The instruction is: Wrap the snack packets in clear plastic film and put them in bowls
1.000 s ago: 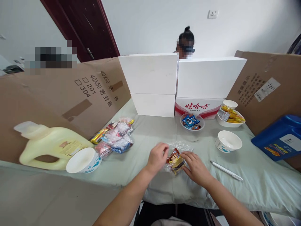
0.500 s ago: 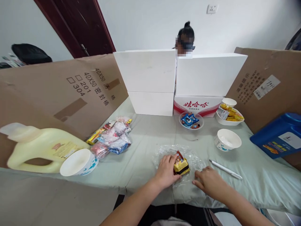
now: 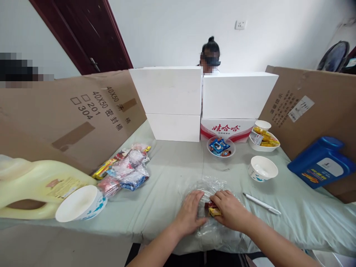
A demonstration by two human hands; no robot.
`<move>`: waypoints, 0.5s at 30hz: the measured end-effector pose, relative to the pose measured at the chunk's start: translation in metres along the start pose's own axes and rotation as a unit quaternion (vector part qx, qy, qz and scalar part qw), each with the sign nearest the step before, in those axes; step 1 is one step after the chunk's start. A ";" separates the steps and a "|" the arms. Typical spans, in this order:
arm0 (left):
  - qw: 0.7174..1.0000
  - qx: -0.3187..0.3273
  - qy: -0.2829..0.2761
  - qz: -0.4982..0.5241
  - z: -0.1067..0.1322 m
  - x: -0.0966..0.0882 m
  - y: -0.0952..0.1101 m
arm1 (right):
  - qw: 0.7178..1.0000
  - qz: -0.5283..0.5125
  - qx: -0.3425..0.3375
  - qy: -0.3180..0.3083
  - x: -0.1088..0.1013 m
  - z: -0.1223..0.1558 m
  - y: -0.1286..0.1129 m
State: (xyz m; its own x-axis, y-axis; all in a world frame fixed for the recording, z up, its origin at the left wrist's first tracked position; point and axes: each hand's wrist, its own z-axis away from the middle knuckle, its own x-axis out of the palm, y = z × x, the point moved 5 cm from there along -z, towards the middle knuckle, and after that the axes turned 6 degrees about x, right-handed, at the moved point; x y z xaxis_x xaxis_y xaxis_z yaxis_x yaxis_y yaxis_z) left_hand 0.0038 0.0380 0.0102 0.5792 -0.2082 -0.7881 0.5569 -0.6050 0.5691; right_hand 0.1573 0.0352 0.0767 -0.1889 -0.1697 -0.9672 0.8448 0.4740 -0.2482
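Observation:
A clear plastic bag [image 3: 207, 185] lies flat on the pale green cloth near the front edge of the table. Small wrapped snacks [image 3: 211, 209], red and yellow, sit on it. My left hand [image 3: 190, 213] rests palm down on the bag's left side, fingers stretched out beside the snacks. My right hand [image 3: 229, 209] lies over the snacks from the right, its fingers curled onto them. Most of the snacks are hidden under my right hand.
A pile of snack packets [image 3: 125, 168] lies at the left, a white bowl [image 3: 80, 204] and a yellow jug [image 3: 36, 187] nearer. Bowls [image 3: 263, 168] [image 3: 221, 146] [image 3: 263, 139], a white pen [image 3: 261, 203] and a blue jug [image 3: 322, 167] stand right. White boxes [image 3: 200, 100] and cardboard walls ring the table; a person sits behind.
The snacks and bag were lowered from between my hands onto the cloth. My right hand moved left onto the snacks, and my left hand flattened on the bag.

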 end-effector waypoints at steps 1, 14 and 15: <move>1.000 -0.003 -0.012 -0.014 0.002 -0.001 -0.003 | 1.000 -0.015 -0.007 -0.012 -0.005 0.002 0.002; 0.997 -0.017 -0.056 -0.056 -0.002 -0.004 0.003 | 0.972 0.028 0.188 0.138 -0.121 -0.129 0.128; 0.997 -0.015 -0.052 -0.054 -0.001 -0.004 0.002 | 0.974 0.034 0.193 0.118 -0.116 -0.142 0.131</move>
State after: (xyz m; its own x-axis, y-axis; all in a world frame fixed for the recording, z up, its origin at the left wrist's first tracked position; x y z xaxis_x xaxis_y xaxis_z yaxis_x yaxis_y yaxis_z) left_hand 0.0036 0.0384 0.0151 0.4510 -0.2222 -0.8644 0.6317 -0.6047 0.4851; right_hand 0.2194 0.2395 0.1489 -0.1967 0.0757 -0.9775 0.9760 0.1104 -0.1879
